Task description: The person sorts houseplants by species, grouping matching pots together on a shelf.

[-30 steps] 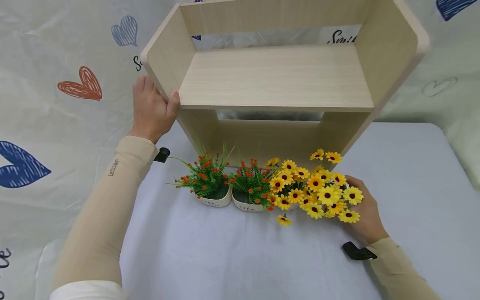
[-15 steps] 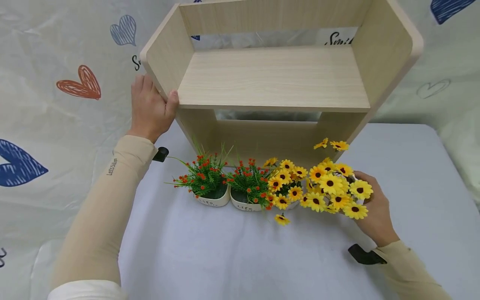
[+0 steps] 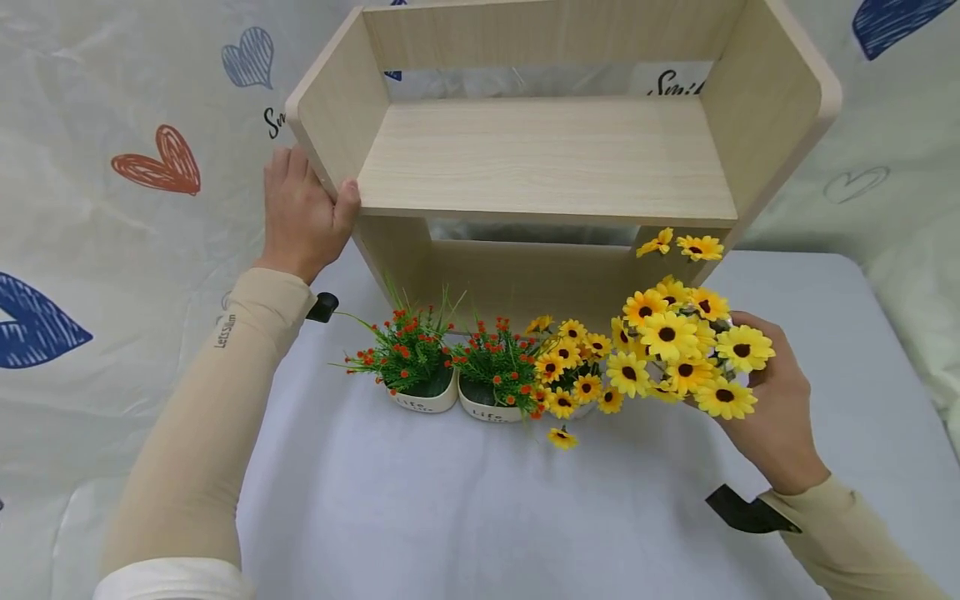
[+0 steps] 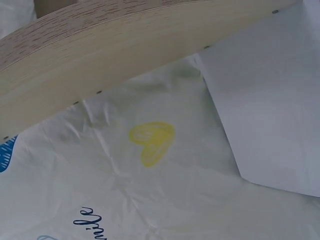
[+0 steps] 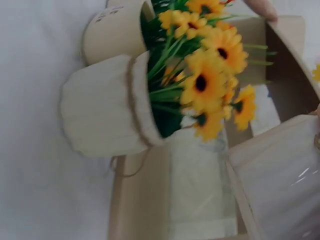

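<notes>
Grasps shelf [image 3: 547, 158] in left grip [image 3: 306, 218] and lifted yellow-flowered plant [image 3: 667, 335] in right grip [image 3: 783, 408], apparently leaving three pots [image 3: 491, 413] unlifted on tabletop [image 3: 480, 517].

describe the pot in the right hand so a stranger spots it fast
Find the big wooden shelf. By its lower right side, the right hand holds the pot of yellow flowers. The other three pots stand on the table; only this one is held.

We are wearing snug beige fabric sleeves [image 3: 187, 425], dark lettering [image 3: 225, 332] marking the left, a white cloth hem [image 3: 176, 579], black wrist cameras [image 3: 752, 510].
</notes>
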### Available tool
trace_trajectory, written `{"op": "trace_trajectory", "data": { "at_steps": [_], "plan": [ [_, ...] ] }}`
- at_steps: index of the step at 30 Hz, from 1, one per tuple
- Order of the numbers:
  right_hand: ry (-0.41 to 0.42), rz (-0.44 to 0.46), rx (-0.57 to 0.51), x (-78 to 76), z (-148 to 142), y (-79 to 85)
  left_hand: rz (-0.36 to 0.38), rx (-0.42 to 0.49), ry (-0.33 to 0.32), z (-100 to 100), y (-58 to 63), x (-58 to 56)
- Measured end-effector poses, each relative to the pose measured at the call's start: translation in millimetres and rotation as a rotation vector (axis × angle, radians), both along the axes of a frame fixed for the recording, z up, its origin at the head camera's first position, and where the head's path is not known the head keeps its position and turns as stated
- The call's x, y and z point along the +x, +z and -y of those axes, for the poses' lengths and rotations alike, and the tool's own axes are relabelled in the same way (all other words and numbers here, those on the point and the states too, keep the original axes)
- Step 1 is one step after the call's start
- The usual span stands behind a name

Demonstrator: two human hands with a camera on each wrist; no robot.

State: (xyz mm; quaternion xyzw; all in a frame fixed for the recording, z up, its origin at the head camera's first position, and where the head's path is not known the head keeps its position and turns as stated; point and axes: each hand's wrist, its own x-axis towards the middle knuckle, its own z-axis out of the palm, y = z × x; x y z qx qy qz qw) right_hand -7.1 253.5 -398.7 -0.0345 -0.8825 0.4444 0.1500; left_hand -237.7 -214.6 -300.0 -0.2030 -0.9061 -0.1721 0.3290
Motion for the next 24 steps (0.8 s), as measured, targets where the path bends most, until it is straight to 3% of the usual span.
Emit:
{"op": "trace_trajectory", "data": {
  "at_steps": [12, 17, 24],
  "plan": [
    [0.092, -0.161, -0.042, -17.5, 14.1, 55.2, -0.009, -0.002, -0.01, -6.6, -4.0, -2.1],
    [0.143, -0.265, -0.038, -25.3, 17.4, 73.0, -0.005, -0.029, -0.007, -9.5, -3.3, -2.9],
    [0.164, -0.344, -0.064, -41.1, 24.8, 96.7, 0.029, -0.014, 0.008, -13.6, -3.8, -3.3]
  ]
}}
